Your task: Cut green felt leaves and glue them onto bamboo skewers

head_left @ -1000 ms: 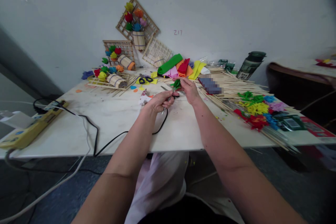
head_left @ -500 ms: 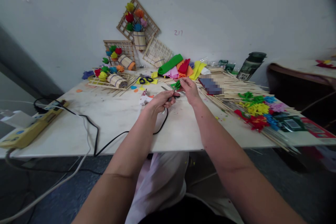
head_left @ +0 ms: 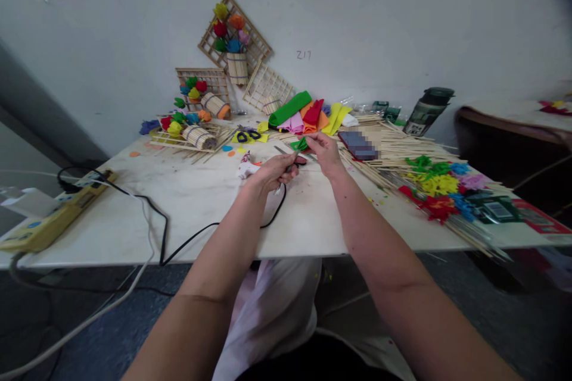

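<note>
In the head view, my left hand (head_left: 277,171) is closed near the middle of the table, around what looks like a thin stem; pale thin ends show below its fingers. A small bunched piece of green felt (head_left: 301,144) sits just above that hand. My right hand (head_left: 325,153) pinches the green felt between thumb and fingertips. Scissors (head_left: 281,150) lie behind the hands, partly covered by the left fingers. A white glue gun (head_left: 246,168) rests beside the left wrist, and a black cable runs over the tabletop nearby.
Folded coloured felt (head_left: 290,108) and bamboo sticks (head_left: 402,146) lie at the back and right. A phone (head_left: 358,146) rests on the sticks. Felt flowers (head_left: 435,184) are at right, a dark bottle (head_left: 429,110) behind. At left are flower baskets (head_left: 199,137) and a power strip (head_left: 67,214).
Almost nothing differs. Both hands stay in place around the green felt, with only a very slight shift of the right fingers.
</note>
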A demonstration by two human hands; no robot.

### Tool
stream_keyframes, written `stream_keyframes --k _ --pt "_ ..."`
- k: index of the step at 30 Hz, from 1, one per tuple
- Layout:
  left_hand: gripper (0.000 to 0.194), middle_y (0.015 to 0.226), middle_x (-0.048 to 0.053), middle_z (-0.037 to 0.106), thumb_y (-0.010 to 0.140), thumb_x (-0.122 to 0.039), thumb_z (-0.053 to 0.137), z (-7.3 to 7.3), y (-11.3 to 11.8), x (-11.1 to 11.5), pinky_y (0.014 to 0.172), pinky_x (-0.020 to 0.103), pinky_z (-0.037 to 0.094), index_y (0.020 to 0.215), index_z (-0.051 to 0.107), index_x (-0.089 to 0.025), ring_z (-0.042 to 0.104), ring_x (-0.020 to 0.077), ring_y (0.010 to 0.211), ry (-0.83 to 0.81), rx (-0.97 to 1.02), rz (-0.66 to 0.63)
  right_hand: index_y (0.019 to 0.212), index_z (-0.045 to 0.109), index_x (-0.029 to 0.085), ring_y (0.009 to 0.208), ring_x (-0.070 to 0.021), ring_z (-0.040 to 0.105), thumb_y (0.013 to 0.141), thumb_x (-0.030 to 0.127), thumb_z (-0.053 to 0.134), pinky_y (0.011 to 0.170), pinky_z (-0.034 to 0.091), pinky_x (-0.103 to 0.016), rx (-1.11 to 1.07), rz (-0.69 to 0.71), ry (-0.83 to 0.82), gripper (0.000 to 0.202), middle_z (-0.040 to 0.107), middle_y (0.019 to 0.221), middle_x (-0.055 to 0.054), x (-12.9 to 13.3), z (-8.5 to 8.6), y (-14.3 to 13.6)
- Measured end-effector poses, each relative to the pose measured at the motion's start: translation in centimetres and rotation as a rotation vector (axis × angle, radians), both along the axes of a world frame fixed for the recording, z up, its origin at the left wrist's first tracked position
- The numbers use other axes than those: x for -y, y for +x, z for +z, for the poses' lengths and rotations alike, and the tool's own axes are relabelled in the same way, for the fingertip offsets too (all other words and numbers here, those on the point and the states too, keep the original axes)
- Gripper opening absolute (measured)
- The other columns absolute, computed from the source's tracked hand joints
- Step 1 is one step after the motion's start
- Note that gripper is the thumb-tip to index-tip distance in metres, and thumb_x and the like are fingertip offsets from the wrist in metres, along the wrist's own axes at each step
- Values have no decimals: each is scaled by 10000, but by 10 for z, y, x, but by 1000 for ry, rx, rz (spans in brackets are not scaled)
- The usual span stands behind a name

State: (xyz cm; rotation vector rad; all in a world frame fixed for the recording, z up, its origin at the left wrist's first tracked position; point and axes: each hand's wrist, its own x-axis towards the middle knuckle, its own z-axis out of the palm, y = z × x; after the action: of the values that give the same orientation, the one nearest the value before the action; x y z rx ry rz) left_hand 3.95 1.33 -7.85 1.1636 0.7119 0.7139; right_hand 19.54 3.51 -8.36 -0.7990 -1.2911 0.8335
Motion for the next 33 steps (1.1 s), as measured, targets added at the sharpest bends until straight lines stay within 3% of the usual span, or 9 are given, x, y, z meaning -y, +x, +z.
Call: stream_keyframes --k 17,23,28,33 --pt "278 470 -25 446 887 -324 404 4 0 4 336 148 94 897 571 -101 221 15 314 26 -60 3 654 654 194 636 -166 584 681 485 632 662 517 -343 189 -117 119 293 620 623 -9 4 6 8" --pt "277 445 -25 458 870 -351 447 3 3 5 353 163 111 816 573 -110 231 15 315 123 -77 139 858 671 192 689 -167 611 650 527 650 652 542 -334 58 -20 25 395 655 775 -23 2 3 2" --pt "298 417 -25 455 861 -379 461 -2 5 0 366 170 131 754 572 -123 268 27 322 273 -141 224 1109 574 226 710 -160 630 653 499 665 636 540 -316 42 72 -51 539 643 921 -37 2 0 -3" --pt "313 402 -23 456 863 -385 448 -4 7 -4 382 171 168 717 563 -133 294 37 330 328 -240 293 1104 592 216 678 -154 614 628 379 698 629 527 -311 159 18 10 514 654 878 -36 -3 -4 -4"
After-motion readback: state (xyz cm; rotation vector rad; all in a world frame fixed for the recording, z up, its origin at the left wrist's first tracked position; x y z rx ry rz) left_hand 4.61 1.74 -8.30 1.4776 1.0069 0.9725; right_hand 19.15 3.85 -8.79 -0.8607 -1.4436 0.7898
